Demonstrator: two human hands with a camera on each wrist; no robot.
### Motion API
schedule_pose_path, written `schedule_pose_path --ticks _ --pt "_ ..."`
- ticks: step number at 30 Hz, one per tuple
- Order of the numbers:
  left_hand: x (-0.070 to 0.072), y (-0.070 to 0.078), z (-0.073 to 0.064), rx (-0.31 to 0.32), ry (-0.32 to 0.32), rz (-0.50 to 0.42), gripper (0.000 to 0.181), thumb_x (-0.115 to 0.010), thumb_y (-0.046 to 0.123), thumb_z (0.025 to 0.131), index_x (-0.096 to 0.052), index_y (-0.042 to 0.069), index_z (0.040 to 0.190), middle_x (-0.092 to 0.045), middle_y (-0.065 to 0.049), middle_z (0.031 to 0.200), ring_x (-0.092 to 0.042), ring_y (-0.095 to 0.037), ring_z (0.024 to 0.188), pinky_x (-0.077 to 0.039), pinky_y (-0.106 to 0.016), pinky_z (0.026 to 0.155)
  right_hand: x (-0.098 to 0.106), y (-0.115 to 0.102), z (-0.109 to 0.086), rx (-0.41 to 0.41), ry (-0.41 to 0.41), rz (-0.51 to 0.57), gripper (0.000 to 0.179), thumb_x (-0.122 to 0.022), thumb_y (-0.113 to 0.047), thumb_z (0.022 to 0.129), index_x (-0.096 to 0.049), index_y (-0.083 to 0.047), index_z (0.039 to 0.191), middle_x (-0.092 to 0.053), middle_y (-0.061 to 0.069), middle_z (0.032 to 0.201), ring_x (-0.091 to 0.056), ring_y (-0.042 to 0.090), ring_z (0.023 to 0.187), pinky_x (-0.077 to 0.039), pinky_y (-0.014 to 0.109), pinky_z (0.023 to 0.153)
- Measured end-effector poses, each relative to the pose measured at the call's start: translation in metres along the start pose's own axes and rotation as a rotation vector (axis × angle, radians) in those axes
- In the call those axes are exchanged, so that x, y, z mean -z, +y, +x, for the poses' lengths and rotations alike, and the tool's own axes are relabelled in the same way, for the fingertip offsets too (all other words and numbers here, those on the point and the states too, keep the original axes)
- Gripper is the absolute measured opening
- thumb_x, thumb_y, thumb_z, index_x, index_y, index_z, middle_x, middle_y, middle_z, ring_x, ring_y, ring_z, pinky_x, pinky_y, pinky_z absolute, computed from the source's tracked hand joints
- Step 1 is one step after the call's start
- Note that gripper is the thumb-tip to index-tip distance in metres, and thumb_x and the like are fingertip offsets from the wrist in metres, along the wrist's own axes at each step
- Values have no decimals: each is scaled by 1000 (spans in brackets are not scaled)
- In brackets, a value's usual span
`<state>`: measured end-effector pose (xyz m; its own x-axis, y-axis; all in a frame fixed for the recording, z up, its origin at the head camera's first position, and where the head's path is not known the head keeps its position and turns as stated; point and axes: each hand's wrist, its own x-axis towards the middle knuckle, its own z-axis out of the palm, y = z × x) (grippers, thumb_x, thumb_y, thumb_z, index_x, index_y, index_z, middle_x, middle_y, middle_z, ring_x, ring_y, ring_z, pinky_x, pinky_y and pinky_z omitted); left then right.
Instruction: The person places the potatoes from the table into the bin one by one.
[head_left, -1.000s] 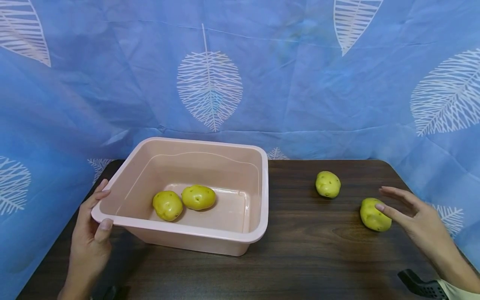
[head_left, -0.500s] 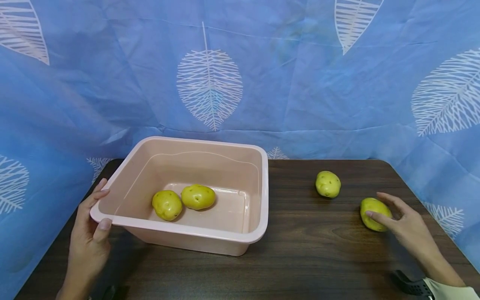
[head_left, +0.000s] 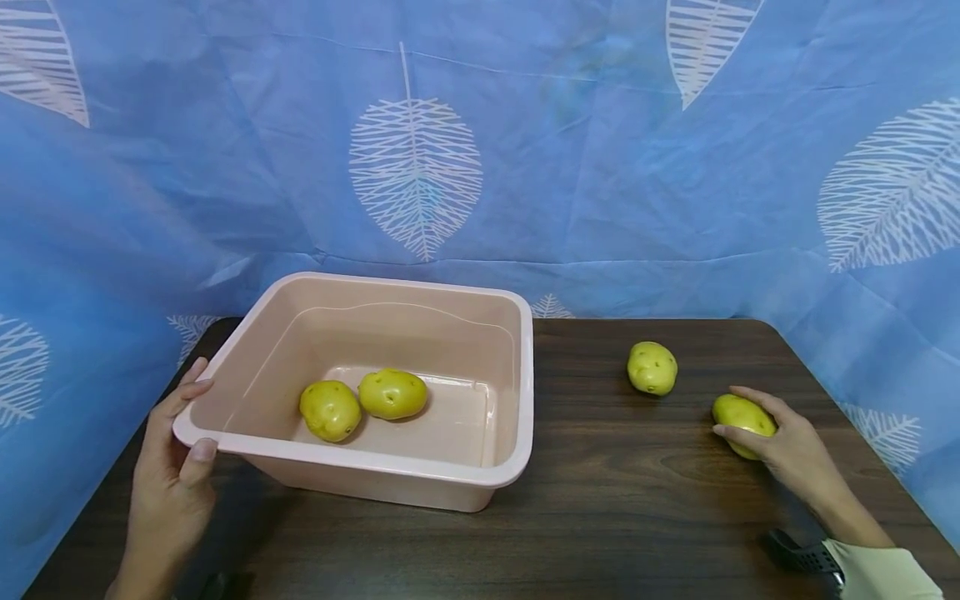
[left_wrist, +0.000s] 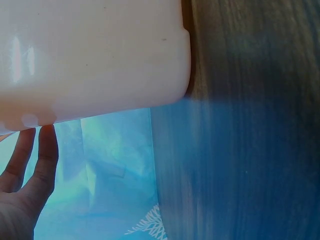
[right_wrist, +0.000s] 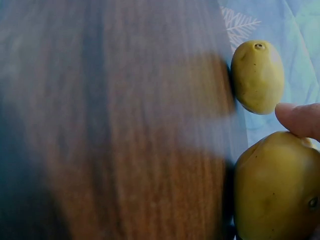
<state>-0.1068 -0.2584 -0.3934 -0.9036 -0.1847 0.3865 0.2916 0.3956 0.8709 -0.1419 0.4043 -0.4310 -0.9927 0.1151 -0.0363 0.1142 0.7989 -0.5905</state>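
Observation:
My left hand [head_left: 171, 492] grips the near left corner of a pale pink plastic basin [head_left: 375, 473], thumb on the near rim; in the left wrist view, fingers [left_wrist: 47, 155] touch the basin's outer wall [left_wrist: 100, 65]. Two yellow-green potatoes lie inside, a left one [head_left: 330, 411] and a right one [head_left: 393, 393]. At the right of the table, my right hand [head_left: 797, 450] holds another potato [head_left: 738, 412] between thumb and fingers, its right side hidden by the hand. Farther back lies one more potato [head_left: 652, 368], untouched; both show in the right wrist view, the held potato [right_wrist: 277, 190] being nearer.
The dark wood-grain table [head_left: 600, 517] carries everything. A blue curtain [head_left: 562, 167] with white leaf prints hangs along the back and sides. A black band [head_left: 798, 552] and a pale sleeve [head_left: 877, 571] are at my right wrist.
My right hand has moved left and its fingers have come around the near potato, which it now holds. The left hand keeps its grip on the basin; the basin's potatoes lie as before.

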Motion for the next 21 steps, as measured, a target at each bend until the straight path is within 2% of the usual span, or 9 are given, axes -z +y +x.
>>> schedule_pose_path --ticks 8,11,14,18,21 --pt "1 1 0 2 3 29 55 -48 5 108 -36 13 161 -23 3 175 -27 -27 159 -34 -22 121 -1 1 3 -7 -47 2 83 -69 -42 101 -31 -3 163 -34 42 152 -54 51 112 -46 35 69" --pt "2 1 -1 24 7 34 56 -49 6 108 -36 15 162 -22 4 174 -26 -27 160 -33 -28 122 -3 0 4 -1 -54 11 81 -69 -42 101 -33 -3 162 -35 41 152 -55 49 112 -46 35 69" --pt "3 -1 -1 25 4 -19 56 -49 5 107 -36 12 161 -22 3 175 -25 -27 160 -34 -24 122 -5 -2 4 3 -53 19 79 -69 -41 101 -34 -4 162 -36 41 153 -55 47 111 -46 35 69" --pt "2 -1 0 13 -7 -41 56 -49 2 107 -36 10 161 -22 2 175 -24 -28 159 -34 -20 120 -6 -7 1 20 -35 35 76 -70 -39 101 -37 -4 161 -38 39 153 -56 41 107 -46 35 68" --pt "0 1 0 16 -2 9 57 -49 4 107 -35 14 162 -21 4 175 -25 -27 160 -33 -28 123 -6 -13 -2 55 -4 40 73 -71 -36 100 -40 -6 160 -43 36 150 -57 29 100 -46 33 65"
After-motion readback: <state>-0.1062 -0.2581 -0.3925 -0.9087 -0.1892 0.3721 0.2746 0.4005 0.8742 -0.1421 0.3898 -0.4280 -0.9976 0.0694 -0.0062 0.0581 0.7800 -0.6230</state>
